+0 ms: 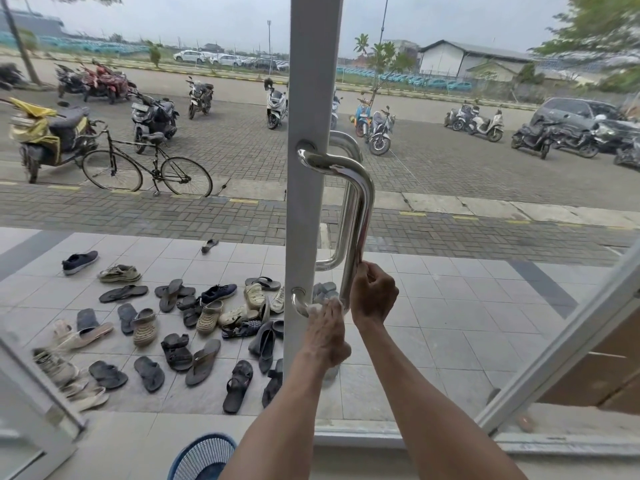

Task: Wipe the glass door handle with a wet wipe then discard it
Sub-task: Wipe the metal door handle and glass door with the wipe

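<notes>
- At the bottom edge of my view, just left of my left forearm, I see part of a blue slatted basket (204, 457); only its rim and wall show, and I cannot tell what is in it
- In front of me stands one white door frame post (308, 188) with glass on both sides of it
- I count two steel handles on that post: the near handle (360, 209), a bent tube fixed at its top and bottom ends, and a second handle (343, 233) on the far side of the glass
- I have two hands up, both at the lower part of the near handle
- My left hand (327, 336) is at the bottom bend, fingers curled over a white wet wipe (322, 308) and pressing it to the tube; only a small pale patch of the wipe shows beyond my fingertips, lying between them and the metal
- My right hand (374, 299) is just above and beside the left, closed into a loose fist, with fingertips pinching the straight part of the near handle; no wipe shows in it
- Outside, on the tiled porch (450, 341) left of the post, lies a scatter of shoes and sandals (180, 327), too jumbled for a sure count
- Beyond them I count one bicycle (147, 164) on the brick paving, with parked scooters (277, 105) farther back
</notes>
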A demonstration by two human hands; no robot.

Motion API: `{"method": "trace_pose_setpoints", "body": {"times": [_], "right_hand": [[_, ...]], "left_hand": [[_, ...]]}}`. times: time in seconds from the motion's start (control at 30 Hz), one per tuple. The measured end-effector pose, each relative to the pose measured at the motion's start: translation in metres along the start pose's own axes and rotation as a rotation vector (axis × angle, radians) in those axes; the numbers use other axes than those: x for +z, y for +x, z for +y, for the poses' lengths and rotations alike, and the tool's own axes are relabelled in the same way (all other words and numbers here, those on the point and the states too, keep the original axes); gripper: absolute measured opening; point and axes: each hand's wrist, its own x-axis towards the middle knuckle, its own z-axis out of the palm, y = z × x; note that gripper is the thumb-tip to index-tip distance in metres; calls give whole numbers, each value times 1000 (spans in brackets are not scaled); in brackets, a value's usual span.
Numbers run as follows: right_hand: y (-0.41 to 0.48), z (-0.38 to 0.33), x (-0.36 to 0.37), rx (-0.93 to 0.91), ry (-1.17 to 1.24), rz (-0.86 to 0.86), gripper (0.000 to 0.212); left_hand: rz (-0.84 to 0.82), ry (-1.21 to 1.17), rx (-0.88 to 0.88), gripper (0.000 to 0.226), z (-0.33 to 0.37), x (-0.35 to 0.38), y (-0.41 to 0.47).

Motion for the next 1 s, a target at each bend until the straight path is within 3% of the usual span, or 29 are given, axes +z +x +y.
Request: {"method": "trace_pose_setpoints", "body": {"times": [0.1, 0.3, 0.4, 0.6, 0.77, 0.9, 1.0], "right_hand": [[-2, -2, 5, 13, 8, 49, 29], [-8, 0, 13, -3, 17, 123, 29], [-8, 2, 15, -25, 3, 141, 27], [-7, 3, 18, -42, 20, 157, 30], [-7, 7, 16, -92, 12, 144, 36], [-4, 11, 13, -141, 31, 112, 34], [-3, 12, 11, -173, 18, 101, 33]], "left_hand": [[-67, 61, -19, 95, -11, 7, -8], [-197, 338, -134, 94, -48, -9, 0], [-205, 286, -145, 95, -55, -16, 9], [-120, 133, 58, 107, -36, 18, -8], [-149, 209, -15, 108, -55, 5, -1], [-139, 105, -116, 106, -63, -12, 10], [-87, 95, -75, 108, -55, -2, 7]]}}
